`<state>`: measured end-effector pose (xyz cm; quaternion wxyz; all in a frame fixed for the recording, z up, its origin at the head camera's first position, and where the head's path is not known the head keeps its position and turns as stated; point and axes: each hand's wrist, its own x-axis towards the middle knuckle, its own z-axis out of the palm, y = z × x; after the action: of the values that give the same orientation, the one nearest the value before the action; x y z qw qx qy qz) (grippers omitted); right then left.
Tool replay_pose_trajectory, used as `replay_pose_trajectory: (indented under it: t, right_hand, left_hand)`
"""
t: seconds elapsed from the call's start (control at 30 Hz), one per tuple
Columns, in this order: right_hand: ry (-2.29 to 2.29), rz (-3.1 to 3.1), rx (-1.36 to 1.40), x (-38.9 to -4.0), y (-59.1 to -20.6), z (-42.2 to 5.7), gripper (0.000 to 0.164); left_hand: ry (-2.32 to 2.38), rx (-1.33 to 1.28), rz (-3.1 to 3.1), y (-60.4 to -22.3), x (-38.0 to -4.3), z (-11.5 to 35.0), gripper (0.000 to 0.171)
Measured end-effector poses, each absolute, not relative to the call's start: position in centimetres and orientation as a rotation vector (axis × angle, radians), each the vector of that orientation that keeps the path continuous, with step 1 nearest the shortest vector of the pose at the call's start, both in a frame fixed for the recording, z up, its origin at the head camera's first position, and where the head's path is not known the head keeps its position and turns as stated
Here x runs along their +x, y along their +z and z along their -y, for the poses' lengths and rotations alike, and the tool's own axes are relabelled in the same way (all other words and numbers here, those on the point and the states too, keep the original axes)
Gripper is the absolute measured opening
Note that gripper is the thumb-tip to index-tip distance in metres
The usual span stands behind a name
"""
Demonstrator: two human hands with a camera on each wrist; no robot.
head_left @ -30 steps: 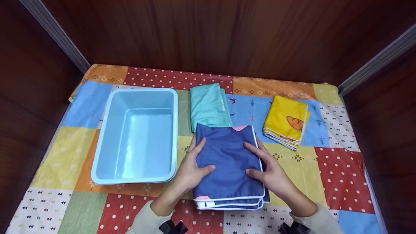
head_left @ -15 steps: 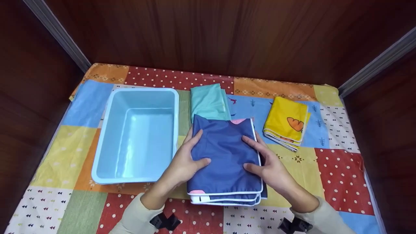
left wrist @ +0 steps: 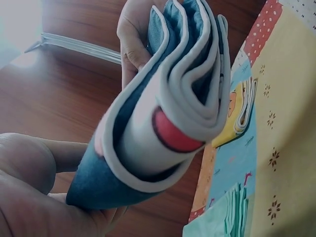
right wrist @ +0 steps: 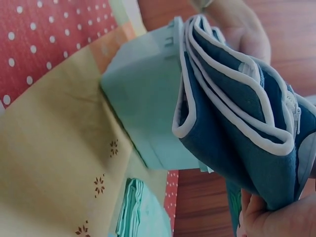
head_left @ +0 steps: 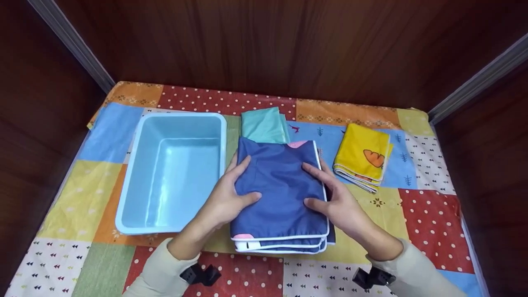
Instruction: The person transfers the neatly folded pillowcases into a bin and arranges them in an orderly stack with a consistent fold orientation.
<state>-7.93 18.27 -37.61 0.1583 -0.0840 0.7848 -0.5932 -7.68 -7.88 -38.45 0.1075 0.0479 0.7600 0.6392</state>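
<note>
A folded navy cover (head_left: 280, 189) with white piping and pink patches is held above the tabletop. My left hand (head_left: 227, 200) grips its left side, thumb on top and other fingers partly hidden beneath. On the opposite side, my right hand (head_left: 340, 202) grips the edge in the same way. From the left wrist, the cover's rolled layers (left wrist: 192, 94) show with a red-and-white print inside. A zip (right wrist: 295, 111) is visible among the folds in the right wrist view. The cover hides the near part of a folded mint-green cloth (head_left: 264, 123).
A light blue plastic basin (head_left: 128, 177) stands to the left, with nothing in it. Folded yellow cloth (head_left: 361, 148) with a carrot-like print lies to the right. Patchwork cloth (head_left: 429, 222) covers the table, and dark wood panels (head_left: 264, 45) rise behind and at both sides.
Both hands have carried the folded navy cover up and to the left, nearer the basin, and it now overlaps more of the mint-green cloth. The basin and the other cloths stay put.
</note>
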Motion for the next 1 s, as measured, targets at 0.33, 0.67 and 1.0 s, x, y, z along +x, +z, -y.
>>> replay_pose_trajectory:
  t: [0.33, 0.67, 1.0]
  right_hand:
    - [-1.613, -2.32, -0.274, -8.7, -37.1, -17.1, 0.069]
    - [-1.531, -2.378, -0.323, -9.7, -36.3, -15.5, 0.07]
    - [-1.608, -2.309, -0.348, -10.5, -35.8, -13.6, 0.068]
  left_hand:
    - [1.822, 0.073, -2.25, -37.8, -8.5, 8.9, 0.082]
    - [1.805, 0.064, -2.253, -37.0, -8.9, 10.5, 0.081]
    - [1.742, 0.016, -2.239, -36.0, -9.4, 12.6, 0.081]
